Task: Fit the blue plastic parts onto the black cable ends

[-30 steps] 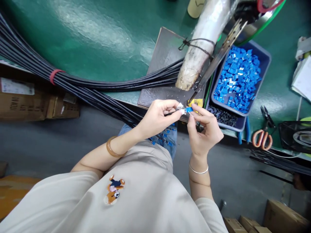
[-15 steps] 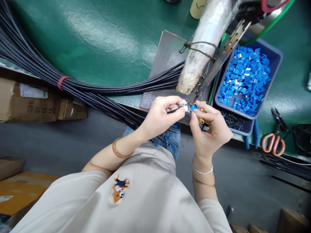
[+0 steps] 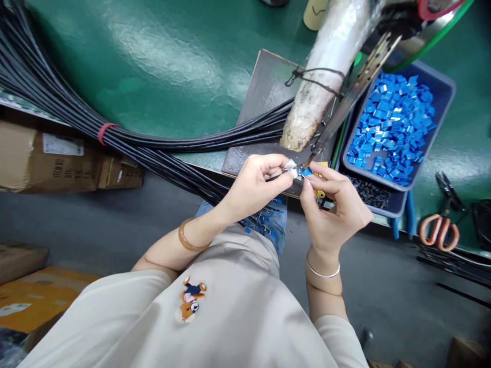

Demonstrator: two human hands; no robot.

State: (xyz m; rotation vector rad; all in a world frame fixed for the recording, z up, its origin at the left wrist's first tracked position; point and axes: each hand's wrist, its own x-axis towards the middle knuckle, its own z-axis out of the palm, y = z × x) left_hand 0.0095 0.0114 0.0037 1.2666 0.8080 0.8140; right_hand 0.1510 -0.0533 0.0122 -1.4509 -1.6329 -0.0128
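Observation:
My left hand [image 3: 259, 184] is closed, with white coverings on its thumb and index fingertips, and pinches the end of a black cable [image 3: 273, 178]. Against that end sits a small blue connector [image 3: 306, 171], gripped between the thumb and fingers of my right hand [image 3: 332, 202]. A thin pale wire shows by my right thumb. From above, the soldering iron [image 3: 320, 140] slants down, its tip at the connector, close to both hands' fingertips. Whether the tip touches metal is too small to tell.
A bin [image 3: 435, 140] of blue connectors stands right of the iron, above a tray [image 3: 397, 207] of small black parts. Orange-handled scissors [image 3: 439, 232] lie farther right. A wrapped tube [image 3: 320, 82] overhangs the dark board [image 3: 264, 82]. Bundled black cables [image 3: 164, 143] cross from the left.
The whole view has shifted slightly. Both hands keep their pinch at the iron's tip, with the right fingers tilted a little and more of the blue connector showing.

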